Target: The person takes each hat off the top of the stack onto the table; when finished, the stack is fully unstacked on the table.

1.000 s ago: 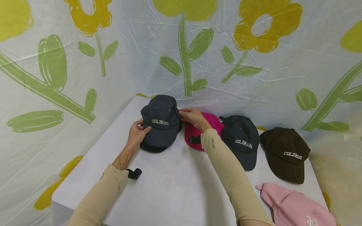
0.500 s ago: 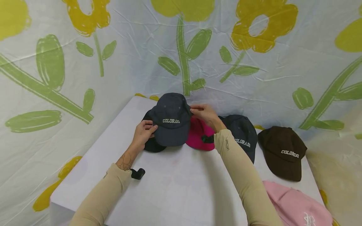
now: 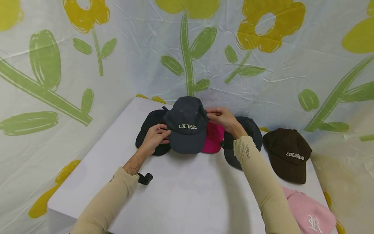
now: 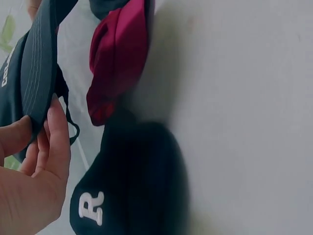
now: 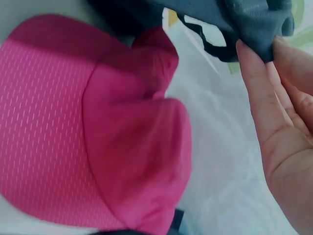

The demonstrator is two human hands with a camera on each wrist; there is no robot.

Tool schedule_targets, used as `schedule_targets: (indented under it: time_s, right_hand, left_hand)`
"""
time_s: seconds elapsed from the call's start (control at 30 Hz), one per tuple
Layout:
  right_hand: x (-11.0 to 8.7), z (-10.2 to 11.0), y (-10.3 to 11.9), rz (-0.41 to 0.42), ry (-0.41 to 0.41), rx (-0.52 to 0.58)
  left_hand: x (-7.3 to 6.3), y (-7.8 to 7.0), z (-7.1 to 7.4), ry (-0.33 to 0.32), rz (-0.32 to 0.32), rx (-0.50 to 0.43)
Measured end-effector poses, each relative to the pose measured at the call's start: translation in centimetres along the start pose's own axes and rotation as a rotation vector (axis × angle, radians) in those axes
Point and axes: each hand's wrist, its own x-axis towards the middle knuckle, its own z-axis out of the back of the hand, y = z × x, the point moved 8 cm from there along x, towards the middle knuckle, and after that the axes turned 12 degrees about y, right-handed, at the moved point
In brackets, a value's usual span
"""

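A dark blue-grey baseball cap (image 3: 187, 130) with COLORADO on its front is held up between both hands, brim toward me. The left hand (image 3: 157, 138) pinches its left edge near the brim, thumb on top and fingers below in the left wrist view. On the other side, the right hand (image 3: 225, 120) pinches the crown's lower edge between thumb and fingers. Behind and below the held cap lies a magenta cap (image 5: 137, 127), partly covered in the head view. A black cap (image 4: 132, 186) with a white R sits on the table by the left hand.
Under the right forearm lies another dark cap (image 3: 248, 130), partly hidden. Further right are a brown COLORADO cap (image 3: 287, 156) and a pink cap (image 3: 312, 211). All rest on a white table (image 3: 175, 195) against a flower-print curtain (image 3: 140, 48).
Both hands have carried the blue-grey cap to the right, off the black cap and in front of the magenta one. The black cap now shows more fully.
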Motion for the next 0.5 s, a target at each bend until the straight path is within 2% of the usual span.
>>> schedule_targets:
  time_s: [0.23,0.5]
  right_hand:
    - [-2.0,1.8,-0.5,-0.020,-0.018,-0.060]
    - [-4.6,3.3,-1.4,-0.027,-0.047,-0.038]
  left_hand:
    - [0.5,0.3,-2.0,0.089,0.005,-0.020]
    - [0.7,0.3,-4.4,0.173,0.000,-0.064]
